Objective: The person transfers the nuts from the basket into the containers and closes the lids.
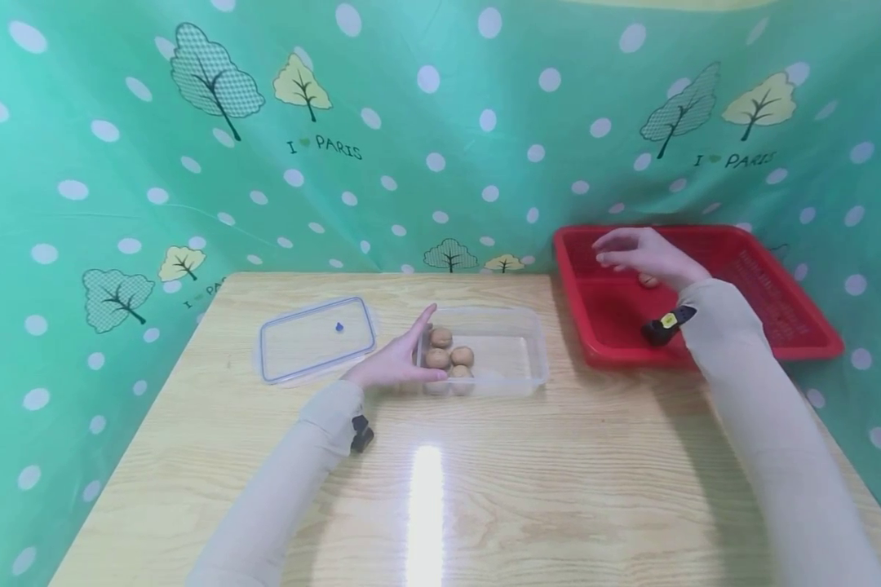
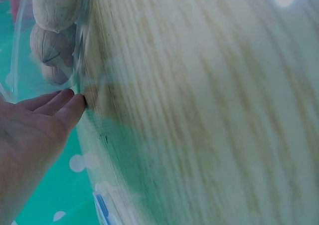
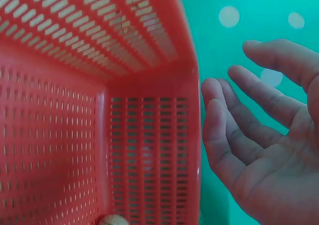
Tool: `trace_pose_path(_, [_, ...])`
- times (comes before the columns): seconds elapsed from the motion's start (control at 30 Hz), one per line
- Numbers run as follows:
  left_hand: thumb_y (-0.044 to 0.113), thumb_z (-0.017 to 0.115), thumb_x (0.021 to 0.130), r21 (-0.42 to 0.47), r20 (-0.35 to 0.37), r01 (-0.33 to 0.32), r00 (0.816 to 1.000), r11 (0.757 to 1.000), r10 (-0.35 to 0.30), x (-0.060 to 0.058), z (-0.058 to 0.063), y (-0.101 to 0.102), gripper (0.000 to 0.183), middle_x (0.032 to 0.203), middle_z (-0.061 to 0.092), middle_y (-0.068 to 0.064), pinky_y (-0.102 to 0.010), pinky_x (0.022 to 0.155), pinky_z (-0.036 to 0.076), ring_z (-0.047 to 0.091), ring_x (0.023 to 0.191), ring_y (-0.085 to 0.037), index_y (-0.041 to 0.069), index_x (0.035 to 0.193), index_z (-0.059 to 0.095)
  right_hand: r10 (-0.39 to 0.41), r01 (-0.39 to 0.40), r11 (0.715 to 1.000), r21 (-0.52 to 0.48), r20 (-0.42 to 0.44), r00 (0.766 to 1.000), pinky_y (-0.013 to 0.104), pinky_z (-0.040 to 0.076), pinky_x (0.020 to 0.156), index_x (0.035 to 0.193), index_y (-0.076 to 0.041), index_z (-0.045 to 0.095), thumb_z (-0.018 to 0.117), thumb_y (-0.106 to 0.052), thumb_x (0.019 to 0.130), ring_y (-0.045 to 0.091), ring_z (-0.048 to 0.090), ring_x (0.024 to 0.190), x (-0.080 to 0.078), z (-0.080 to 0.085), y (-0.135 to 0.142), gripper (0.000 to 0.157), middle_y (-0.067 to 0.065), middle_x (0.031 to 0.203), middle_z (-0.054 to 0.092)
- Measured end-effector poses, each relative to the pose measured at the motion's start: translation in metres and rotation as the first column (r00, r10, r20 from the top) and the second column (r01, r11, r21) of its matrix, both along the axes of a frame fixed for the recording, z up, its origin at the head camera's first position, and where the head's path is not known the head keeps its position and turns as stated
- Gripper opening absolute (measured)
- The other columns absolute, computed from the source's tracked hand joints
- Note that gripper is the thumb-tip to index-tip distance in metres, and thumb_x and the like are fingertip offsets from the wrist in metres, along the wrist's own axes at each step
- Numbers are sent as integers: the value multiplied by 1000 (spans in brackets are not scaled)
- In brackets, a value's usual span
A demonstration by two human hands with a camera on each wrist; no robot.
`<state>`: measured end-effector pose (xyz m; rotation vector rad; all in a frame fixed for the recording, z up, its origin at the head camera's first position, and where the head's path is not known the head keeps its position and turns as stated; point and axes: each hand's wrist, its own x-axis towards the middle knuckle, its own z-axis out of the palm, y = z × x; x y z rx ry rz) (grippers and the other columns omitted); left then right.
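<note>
"Where are the walnuts point(image 1: 462, 356)? Say 12 o'clock is the far side of the table point(image 1: 529, 481)."

"Most are in the clear box point(image 1: 502, 355), all bunched up at its 9 o'clock end. The left hand point(image 1: 391, 363) is right there too, so the bunch is at 3 o'clock from it."

"Does that hand have a walnut?"

"No. It's spread wide, with pretty straight fingers, and it rests against the 9 o'clock end of the box."

"What about the right hand point(image 1: 648, 254)?"

"It's up over the red basket point(image 1: 574, 302). Its fingers bend a little and there's space between them. It has nothing in it."

"Is anything in the basket?"

"I see one lone walnut point(image 1: 648, 280). It's close to the right hand, at 6 o'clock from the middle of it, and it's partly hidden. The right wrist view shows just a bit of it, apart from the fingers."

"And where's the basket?"

"Between 2 and 3 o'clock from the box."

"What's that flat thing?"

"A see-through lid point(image 1: 316, 342) with a blue edge. It lies on the table, between 9 and 10 o'clock from the left hand."
</note>
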<state>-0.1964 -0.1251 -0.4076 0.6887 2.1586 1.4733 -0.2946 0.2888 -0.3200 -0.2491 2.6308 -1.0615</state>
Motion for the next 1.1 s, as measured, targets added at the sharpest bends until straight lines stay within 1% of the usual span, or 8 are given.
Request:
trace_pose_path(0.2, [18, 73, 74, -8, -7, -2, 1000, 1000, 2, -1, -5, -1, 109, 147, 3, -17, -47, 103, 19, 10, 131, -35, 28, 142, -12, -29, 29, 999, -37, 1, 1000, 33, 49, 71, 127, -9, 44, 65, -37, 80, 36, 47, 106, -7, -9, 14, 59, 14, 122, 46])
trace_pose_path(0.4, [32, 75, 71, -103, -104, -42, 994, 994, 31, -9, -24, -3, 110, 148, 4, -12, -48, 102, 20, 14, 131, -32, 38, 139, -11, -86, 85, 994, -64, -4, 996, 27, 49, 71, 127, -5, 44, 65, -34, 80, 38, 46, 107, -16, -24, 26, 59, 16, 125, 43])
trace_pose_path(0.5, [39, 75, 68, -112, -110, -51, 993, 992, 39, -12, -29, -4, 110, 148, 6, -11, -47, 101, 22, 15, 130, -30, 42, 138, -10, -97, 97, 994, -58, -2, 995, 27, 48, 68, 126, -3, 44, 64, -33, 81, 36, 47, 103, -19, -30, 32, 58, 18, 123, 43])
trace_pose_path(0.63, [41, 76, 67, -103, -93, -51, 995, 993, 41, -12, -30, -4, 111, 148, 6, -11, -47, 102, 21, 14, 131, -29, 45, 137, -10, -127, 127, 991, -42, -5, 992, 27, 48, 66, 125, -1, 45, 62, -33, 83, 27, 51, 90, -21, -38, 40, 56, 18, 119, 46])
trace_pose_path(0.83, [39, 75, 69, -111, -105, -50, 994, 993, 39, -11, -29, -3, 110, 148, 8, -11, -47, 101, 23, 15, 130, -30, 44, 138, -10, -162, 160, 985, -56, -29, 986, 22, 49, 65, 123, 5, 44, 61, -29, 85, 16, 56, 76, -20, -47, 56, 54, 18, 106, 53])
trace_pose_path(0.93, [35, 75, 71, -85, -88, -34, 996, 996, 26, -9, -22, -1, 110, 148, 5, -13, -48, 101, 21, 12, 131, -32, 39, 139, -10, -172, 171, 985, -38, -33, 984, 23, 49, 66, 123, 6, 43, 62, -25, 84, 14, 57, 73, -19, -47, 62, 53, 15, 97, 58])
trace_pose_path(1.03, [29, 75, 72, -63, -61, -18, 998, 998, 14, -5, -11, -1, 110, 147, 2, -16, -48, 102, 19, 10, 131, -35, 32, 141, -10, -172, 171, 985, -19, -29, 985, 35, 48, 77, 122, 7, 41, 62, -25, 84, 22, 58, 78, -19, -48, 66, 54, 19, 96, 58])
trace_pose_path(1.1, [26, 74, 73, -60, -44, -9, 999, 998, 7, -2, -4, -1, 109, 147, 1, -16, -47, 102, 19, 9, 131, -35, 29, 142, -10, -173, 173, 985, 9, -24, 985, 45, 44, 84, 123, 7, 39, 61, -25, 85, 29, 54, 89, -19, -49, 66, 55, 22, 104, 53])
